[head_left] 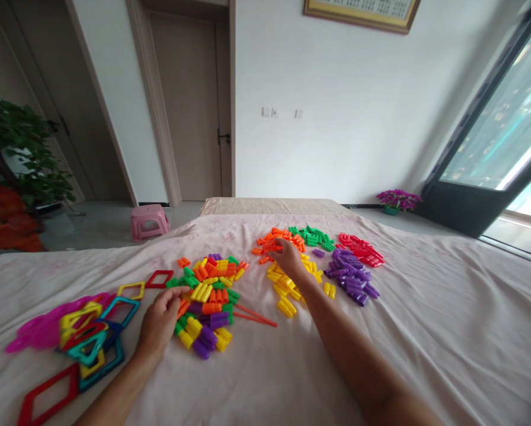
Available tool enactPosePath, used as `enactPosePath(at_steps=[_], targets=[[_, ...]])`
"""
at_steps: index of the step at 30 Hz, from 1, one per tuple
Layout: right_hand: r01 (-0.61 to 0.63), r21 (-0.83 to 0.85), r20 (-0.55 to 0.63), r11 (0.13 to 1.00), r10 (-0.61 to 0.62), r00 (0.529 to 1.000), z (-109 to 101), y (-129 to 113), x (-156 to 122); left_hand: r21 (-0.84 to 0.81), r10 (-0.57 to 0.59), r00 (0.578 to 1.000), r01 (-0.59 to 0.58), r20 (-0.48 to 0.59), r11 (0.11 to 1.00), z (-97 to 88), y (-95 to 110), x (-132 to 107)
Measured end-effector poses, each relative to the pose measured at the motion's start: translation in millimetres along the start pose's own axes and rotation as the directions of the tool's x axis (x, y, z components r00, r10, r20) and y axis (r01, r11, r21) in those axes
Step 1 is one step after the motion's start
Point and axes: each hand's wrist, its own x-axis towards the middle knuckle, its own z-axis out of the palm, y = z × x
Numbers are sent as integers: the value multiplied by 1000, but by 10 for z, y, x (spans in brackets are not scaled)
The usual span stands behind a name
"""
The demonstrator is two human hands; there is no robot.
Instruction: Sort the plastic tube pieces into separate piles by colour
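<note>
My left hand [162,310] is at the left edge of a heap of mixed plastic building blocks [212,271] in yellow, orange, green and purple. Its thumb and index finger close around an orange block [183,307] there. Over the pile of orange blocks [292,236] is my right hand [288,258], fingers curled together and pointing down; whatever lies between the fingertips is hidden. Just below that wrist lie yellow blocks [285,284]. Green blocks [313,235], red blocks [360,249] and purple blocks [350,273] form separate piles to the right.
Left of the heap lie magnetic-tile-like frames [88,340] and a magenta plastic piece [48,325]. Two thin orange sticks [256,317] lie between the piles. A wrinkled pale cloth [256,378] covers the table. A pink stool [150,222] stands beyond.
</note>
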Motion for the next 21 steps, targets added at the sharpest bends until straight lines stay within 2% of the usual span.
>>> enactPosePath(at_steps=[3, 5, 7, 9, 11, 13, 17, 21], targets=[[-68, 119, -88, 991, 79, 993, 22, 99, 53, 0, -2, 1000, 2, 5, 1000, -1, 11, -3], [-58, 148, -106, 987, 74, 992, 39, 77, 51, -3, -7, 1000, 7, 1, 1000, 1, 20, -8], [-17, 147, -48, 989, 24, 999, 73, -5, 9, -7, -9, 1000, 9, -6, 1000, 5, 27, -11], [26, 176, 124, 984, -49, 991, 137, -125, -78, -11, -2, 1000, 2, -9, 1000, 9, 29, -10], [59, 236, 341, 970, -140, 930, 223, -262, -207, -5, 5, 1000, -6, -14, 1000, 11, 24, -7], [108, 274, 472, 956, -232, 851, 311, -404, -358, 6, 10, 1000, -10, -16, 1000, 9, 13, -5], [323, 217, 497, 921, -389, 775, 411, -634, -624, -2, 19, 1000, -19, -10, 1000, -1, -16, -12], [495, 179, 543, 850, -505, 671, 443, -715, -746, -3, 29, 1000, -29, -8, 1000, -2, -35, -12]])
